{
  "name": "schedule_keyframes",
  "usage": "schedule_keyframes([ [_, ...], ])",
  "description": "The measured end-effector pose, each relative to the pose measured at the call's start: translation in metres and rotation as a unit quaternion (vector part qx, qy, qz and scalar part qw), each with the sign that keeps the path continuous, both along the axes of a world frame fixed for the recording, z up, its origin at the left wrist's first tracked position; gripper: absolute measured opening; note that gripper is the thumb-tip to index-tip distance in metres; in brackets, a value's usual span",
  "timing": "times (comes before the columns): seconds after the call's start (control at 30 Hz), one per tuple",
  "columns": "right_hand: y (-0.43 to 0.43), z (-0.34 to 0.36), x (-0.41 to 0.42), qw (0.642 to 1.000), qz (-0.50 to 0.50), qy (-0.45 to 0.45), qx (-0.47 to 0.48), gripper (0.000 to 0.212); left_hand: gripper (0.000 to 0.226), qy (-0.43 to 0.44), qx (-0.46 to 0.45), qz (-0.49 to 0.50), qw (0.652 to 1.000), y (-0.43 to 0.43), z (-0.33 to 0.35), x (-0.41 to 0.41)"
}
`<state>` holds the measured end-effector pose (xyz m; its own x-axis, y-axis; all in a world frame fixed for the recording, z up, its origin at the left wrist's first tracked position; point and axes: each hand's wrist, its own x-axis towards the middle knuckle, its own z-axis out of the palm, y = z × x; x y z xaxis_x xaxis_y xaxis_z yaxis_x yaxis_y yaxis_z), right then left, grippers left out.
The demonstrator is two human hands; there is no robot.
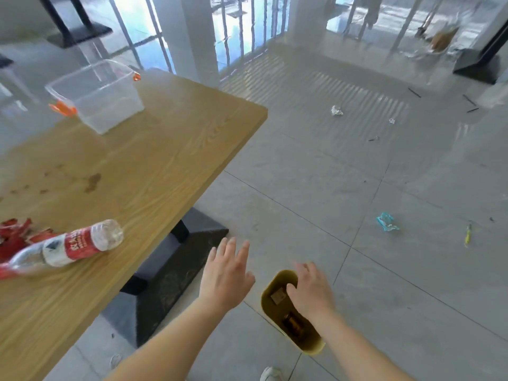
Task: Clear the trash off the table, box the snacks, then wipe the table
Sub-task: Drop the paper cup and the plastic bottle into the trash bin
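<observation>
A yellow trash bin [277, 295] stands on the floor beside the wooden table [154, 171], with some scraps inside it. My right hand [312, 291] hovers over the bin's mouth, fingers spread and empty. My left hand [228, 273] is open to the left of the bin, above the floor, holding nothing. On the table's near left lies an empty plastic bottle [71, 247] with a red label, on its side. Red snack wrappers [13, 235] lie behind it. A clear plastic box [96, 94] with orange clips stands at the table's far end.
Brown stains [92, 182] mark the tabletop. The table's black base [176, 270] sits left of the bin. Litter lies on the grey tiles: a crumpled white paper [336, 110], a blue wrapper [386, 221], a yellow stick [468, 235]. A railing and windows close the far side.
</observation>
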<state>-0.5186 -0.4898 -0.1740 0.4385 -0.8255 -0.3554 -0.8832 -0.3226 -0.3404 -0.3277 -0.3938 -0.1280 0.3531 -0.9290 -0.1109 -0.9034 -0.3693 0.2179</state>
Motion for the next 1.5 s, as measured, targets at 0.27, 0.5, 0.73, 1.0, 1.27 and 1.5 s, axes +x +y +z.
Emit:
schedule_keyframes([
  [0.27,0.014,0.108,0.074,0.991,0.104,-0.072,-0.041,0.062,0.069,-0.027,-0.078,0.117,0.99,0.08,0.097,0.051],
  [0.5,0.052,0.156,0.169,0.963,0.227,-0.129,-0.071,0.059,0.073,-0.065,-0.11,0.238,0.963,0.168,0.145,0.114],
  [0.73,0.101,0.179,0.259,0.94,0.299,-0.143,-0.08,0.063,0.064,-0.08,-0.114,0.33,0.934,0.243,0.154,0.175],
  [1.0,0.147,0.184,0.352,0.93,0.342,-0.104,-0.089,0.064,0.071,-0.041,-0.083,0.389,0.916,0.313,0.135,0.251],
  [1.27,0.176,0.168,0.411,0.922,0.382,-0.024,-0.062,0.066,0.074,-0.007,-0.006,0.448,0.894,0.351,0.106,0.308],
  [1.5,0.174,0.139,0.439,0.872,0.477,0.066,-0.091,0.079,0.078,0.084,0.026,0.55,0.83,0.354,0.078,0.341],
])
